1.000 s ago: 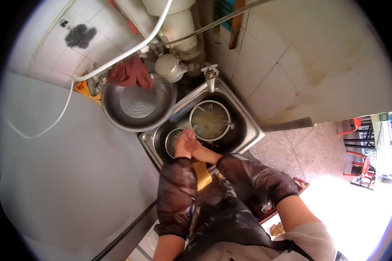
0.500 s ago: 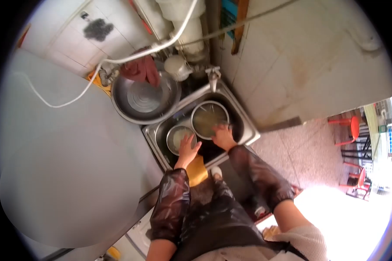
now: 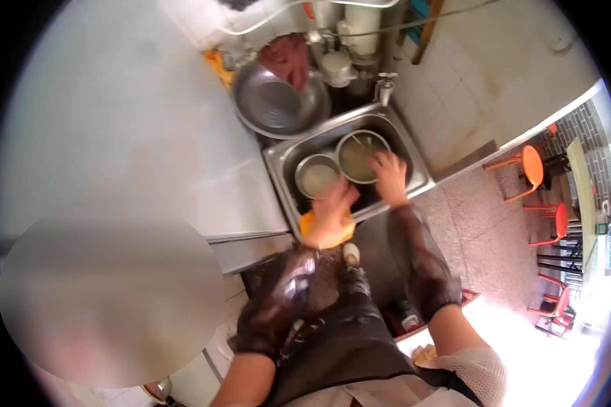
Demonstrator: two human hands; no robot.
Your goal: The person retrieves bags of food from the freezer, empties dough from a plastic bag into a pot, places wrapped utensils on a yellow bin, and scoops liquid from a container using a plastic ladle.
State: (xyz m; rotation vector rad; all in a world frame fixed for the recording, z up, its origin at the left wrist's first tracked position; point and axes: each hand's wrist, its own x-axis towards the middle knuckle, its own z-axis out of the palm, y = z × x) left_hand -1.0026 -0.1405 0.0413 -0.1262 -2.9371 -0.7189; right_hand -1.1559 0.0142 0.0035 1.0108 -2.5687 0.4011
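A larger round metal bowl (image 3: 349, 178) of cloudy water sits in the steel sink (image 3: 278, 166), with a thin light-coloured item in it. Beside it stands a smaller metal bowl (image 3: 299, 178), also filled with cloudy liquid. My right hand (image 3: 391, 178) is at the larger bowl's near right rim, fingers apart and reaching over the edge; whether they touch the water is unclear. My left hand (image 3: 331, 214) hovers by the smaller bowl's near side, over the sink's front edge, its fingers smeared by motion. A yellow cloth (image 3: 345, 232) hangs below that hand.
A wide metal basin (image 3: 268, 102) with a dark red cloth (image 3: 286, 60) over its rim stands behind the sink. The tap (image 3: 385, 88) rises at the sink's back corner. A large grey surface (image 3: 142, 136) lies left; orange stools (image 3: 531, 168) stand far right.
The view has shifted, so the sink appears further right and higher. My left hand has drawn back from the smaller bowl towards the front edge. My right hand remains at the larger bowl's rim.
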